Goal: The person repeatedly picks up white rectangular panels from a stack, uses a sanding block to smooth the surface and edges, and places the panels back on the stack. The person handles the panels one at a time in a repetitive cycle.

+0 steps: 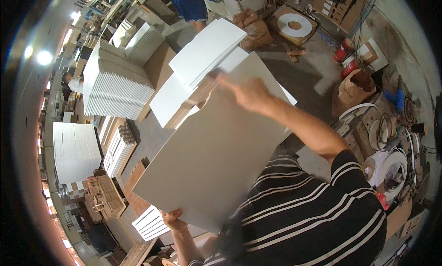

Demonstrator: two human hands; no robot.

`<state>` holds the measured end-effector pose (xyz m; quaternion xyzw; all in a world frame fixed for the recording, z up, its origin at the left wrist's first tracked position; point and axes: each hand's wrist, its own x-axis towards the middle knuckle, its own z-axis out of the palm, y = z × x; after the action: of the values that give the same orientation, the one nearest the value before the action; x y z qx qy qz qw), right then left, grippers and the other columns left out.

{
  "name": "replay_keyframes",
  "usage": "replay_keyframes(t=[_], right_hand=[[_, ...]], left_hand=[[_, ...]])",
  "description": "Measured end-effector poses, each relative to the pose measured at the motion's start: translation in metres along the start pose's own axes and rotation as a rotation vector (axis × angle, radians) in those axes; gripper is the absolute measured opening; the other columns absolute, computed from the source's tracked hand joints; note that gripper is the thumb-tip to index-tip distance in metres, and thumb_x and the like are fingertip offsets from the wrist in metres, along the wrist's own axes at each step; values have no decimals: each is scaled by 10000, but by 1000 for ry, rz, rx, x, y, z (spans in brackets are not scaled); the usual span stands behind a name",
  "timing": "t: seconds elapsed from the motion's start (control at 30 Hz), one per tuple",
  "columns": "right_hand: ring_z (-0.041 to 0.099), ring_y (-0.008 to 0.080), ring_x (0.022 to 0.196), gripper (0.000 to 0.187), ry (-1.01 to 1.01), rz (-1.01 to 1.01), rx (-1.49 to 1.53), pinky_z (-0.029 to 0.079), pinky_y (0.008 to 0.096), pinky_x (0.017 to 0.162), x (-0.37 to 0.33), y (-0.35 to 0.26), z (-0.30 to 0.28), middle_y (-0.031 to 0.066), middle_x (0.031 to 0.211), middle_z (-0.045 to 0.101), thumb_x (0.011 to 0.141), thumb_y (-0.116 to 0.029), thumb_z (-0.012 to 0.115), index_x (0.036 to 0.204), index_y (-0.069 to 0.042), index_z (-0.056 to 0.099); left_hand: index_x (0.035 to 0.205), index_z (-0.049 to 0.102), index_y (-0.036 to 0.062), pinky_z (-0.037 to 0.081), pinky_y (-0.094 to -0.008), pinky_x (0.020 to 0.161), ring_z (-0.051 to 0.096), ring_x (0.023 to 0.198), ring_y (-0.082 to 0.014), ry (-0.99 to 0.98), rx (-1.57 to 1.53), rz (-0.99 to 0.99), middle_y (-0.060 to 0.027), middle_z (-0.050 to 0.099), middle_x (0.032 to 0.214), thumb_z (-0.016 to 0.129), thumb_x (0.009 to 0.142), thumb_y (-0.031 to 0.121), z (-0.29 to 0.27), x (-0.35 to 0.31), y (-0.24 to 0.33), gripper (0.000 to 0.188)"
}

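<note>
Your L grip (pixel 172 218) pinches the lower L corner area of the grey-beige panel (pixel 207 151), thumb on its face. Your R grip (pixel 248 93) is at the panel's far edge, fingers curled near a small dark item (pixel 214 74); too blurred to ID, & can't tell if you're pinching it.

The panel is tilted in front of your striped shirt (pixel 308 206), broad face up, w/ a notch (pixel 198 110) in the far edge, just beside your R grip. Progress-wise, this pc looks mid-handling: notch is already cut, panel's off any pile & in hand. Whether its edge is finished, can't tell; setting it down is prob. what's left for it.

Just past it, a small stack of white panels (pixel 207 49) lies askew; can't tell if those are done or waiting. Same w/ the tall panel pile (pixel 117 84) farther L & the white stack (pixel 76 151) nearer the L rim, so no overall count. A co-worker in blue shorts (pixel 188 7) stands beyond the white panels.
</note>
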<state>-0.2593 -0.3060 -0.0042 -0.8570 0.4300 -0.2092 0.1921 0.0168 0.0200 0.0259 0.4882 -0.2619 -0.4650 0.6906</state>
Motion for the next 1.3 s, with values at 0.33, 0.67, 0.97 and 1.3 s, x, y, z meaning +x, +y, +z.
replay_keyframes(t=[0.33,0.67,0.97,1.3], right_hand=[[665,171,576,341,56,-169,36,546,314,456,18,15,-14,137,777,682,1015,-145,407,1327,-90,532],[704,223,671,508,254,-591,659,589,305,556,-61,-99,71,228,1322,551,906,-42,548,1406,-48,457],[535,56,593,351,214,393,632,461,241,518,-137,30,45,45,852,673,1005,-92,458,1338,-22,546],[558,132,568,364,432,810,701,443,283,345,-251,147,130,135,1076,642,991,-149,423,1299,19,519]], left_hand=[[931,686,21,567,-360,710,654,751,-212,-106,-41,7,-85,663,859,633,665,-46,-7,0,1,280],[1036,617,-21,555,-364,716,650,810,-251,115,48,-39,-117,649,913,598,636,-15,3,9,-9,400],[974,582,-18,543,-365,657,635,768,-256,288,-118,-213,-108,620,875,505,664,-15,-28,45,-39,319],[1013,581,-36,524,-398,638,621,772,-269,479,-26,-290,-156,605,881,568,729,-51,-22,143,-56,285]])
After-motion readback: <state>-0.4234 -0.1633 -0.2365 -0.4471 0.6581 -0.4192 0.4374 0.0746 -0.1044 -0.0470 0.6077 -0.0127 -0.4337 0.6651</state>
